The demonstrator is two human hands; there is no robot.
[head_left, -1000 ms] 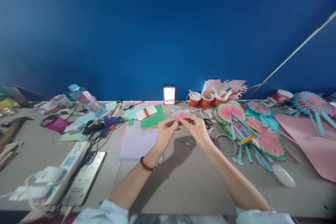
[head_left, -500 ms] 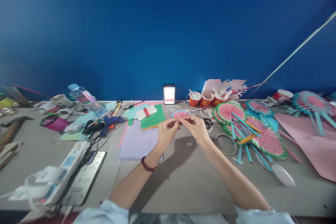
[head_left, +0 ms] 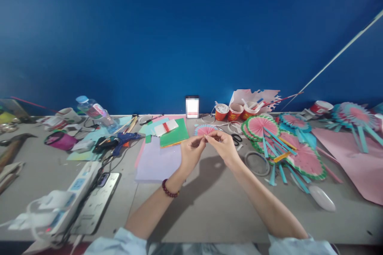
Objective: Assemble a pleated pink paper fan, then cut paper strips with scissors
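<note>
My left hand and my right hand meet above the middle of the table, fingertips pinched together. Whatever lies between the fingertips is too small or too hidden to name. Just behind them a pleated pink and blue paper fan rests on the table, its near part covered by my fingers. Black-handled scissors lie right of my right hand. To the left of my left hand are lilac paper sheets and a green sheet on top of them.
On the right lie watermelon-patterned paper fans, a roll of tape and a white computer mouse. Red paper cups line the wall. Leftward are a blue glue gun, a phone, a power strip and a tilted bottle.
Both hands keep the same pinch, fingertips touching, with barely any movement. The whole view has shifted very slightly.
</note>
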